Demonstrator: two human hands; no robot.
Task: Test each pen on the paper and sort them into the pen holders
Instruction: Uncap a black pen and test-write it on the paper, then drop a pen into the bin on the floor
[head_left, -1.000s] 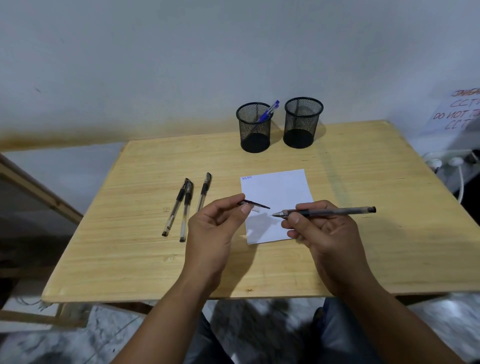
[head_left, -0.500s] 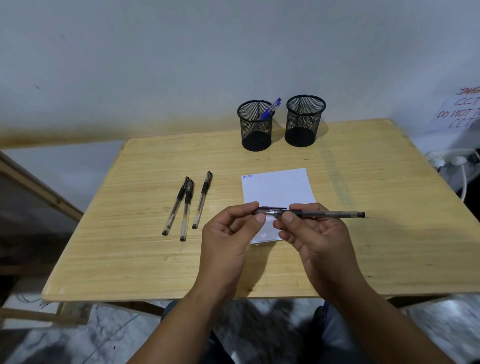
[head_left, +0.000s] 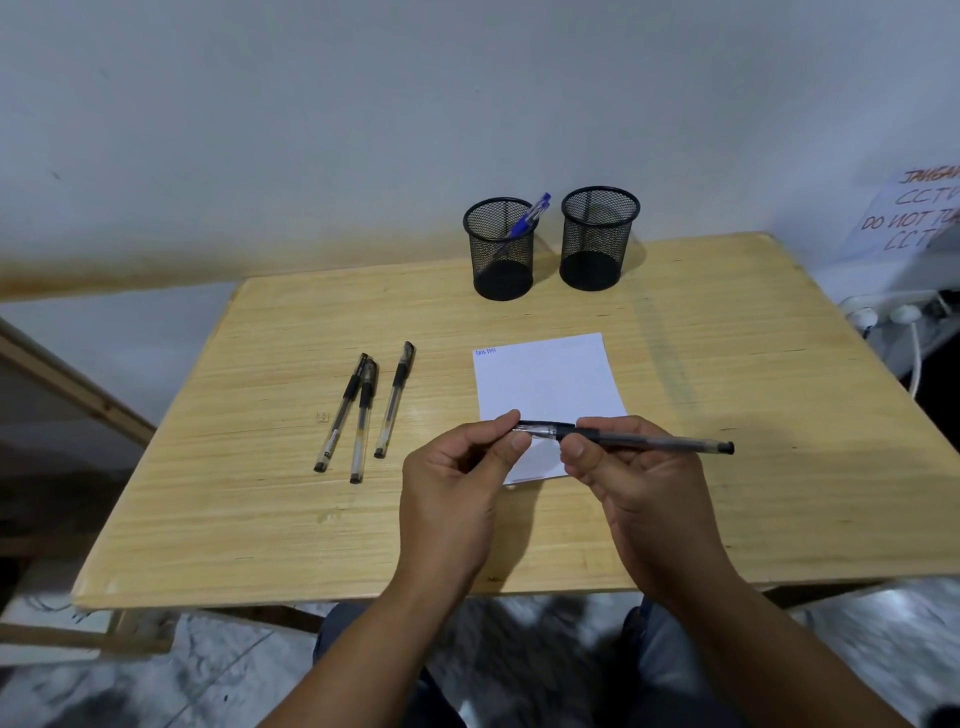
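Observation:
My right hand (head_left: 631, 483) grips the barrel of a dark pen (head_left: 660, 442) held level above the near edge of the white paper (head_left: 545, 382). My left hand (head_left: 457, 483) pinches the pen's cap (head_left: 540, 428), which sits over the tip end. Three capped pens (head_left: 363, 410) lie side by side on the table, left of the paper. Two black mesh pen holders stand at the back: the left holder (head_left: 501, 249) has a blue pen (head_left: 530, 218) leaning in it, the right holder (head_left: 597, 239) shows nothing inside.
The wooden table (head_left: 260, 519) ends just in front of my wrists. A power strip with white plugs (head_left: 883, 312) and a paper sign (head_left: 914, 213) are at the far right. A wooden frame (head_left: 78, 384) stands to the left.
One second ago the cap was off in my left hand, apart from the pen. My hands have come together and the cap is now on the tip.

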